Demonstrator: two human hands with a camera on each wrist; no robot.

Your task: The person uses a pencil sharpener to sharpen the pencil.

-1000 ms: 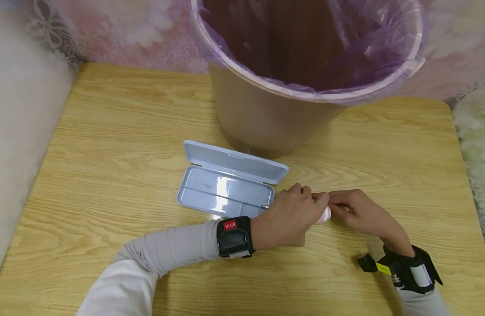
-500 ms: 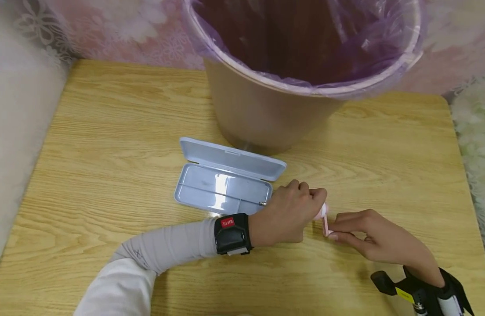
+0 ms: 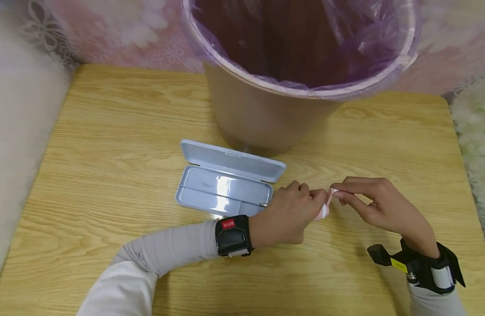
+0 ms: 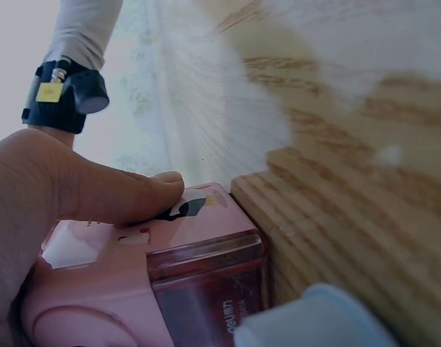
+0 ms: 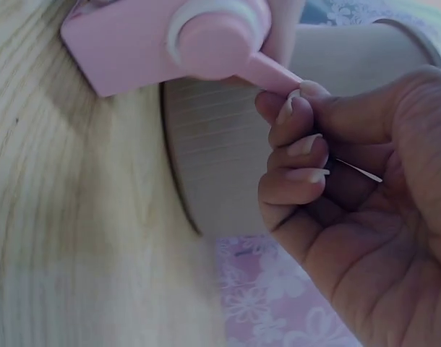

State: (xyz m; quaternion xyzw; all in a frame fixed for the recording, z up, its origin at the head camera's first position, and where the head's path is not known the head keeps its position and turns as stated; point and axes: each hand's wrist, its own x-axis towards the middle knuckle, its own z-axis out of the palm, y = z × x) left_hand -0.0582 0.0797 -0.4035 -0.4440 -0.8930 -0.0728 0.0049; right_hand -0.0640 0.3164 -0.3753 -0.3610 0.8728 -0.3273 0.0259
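On the wooden table [image 3: 108,114], a pink pencil sharpener [image 4: 94,289] with a dark see-through front is held by my left hand [image 3: 284,216], its thumb lying along the printed top. In the head view that hand hides most of the sharpener. Thumb and forefinger of my right hand [image 3: 378,204] pinch the end of the crank handle [image 5: 271,74], which juts from the round pink hub. To the left, a pale blue pencil case [image 3: 207,183] lies with its lid up; a small metallic tip shows at its right end, partly behind my left hand.
Behind the pencil case stands a large beige bin [image 3: 262,120] with a purple liner [image 3: 369,57] over its rim. A floral pink wall [image 3: 147,39] rises at the table's back edge, and a pale surface borders the left side.
My right hand has swung the crank handle around, down toward me half a second ago and now up again. My left hand stays in place on the pencil sharpener.
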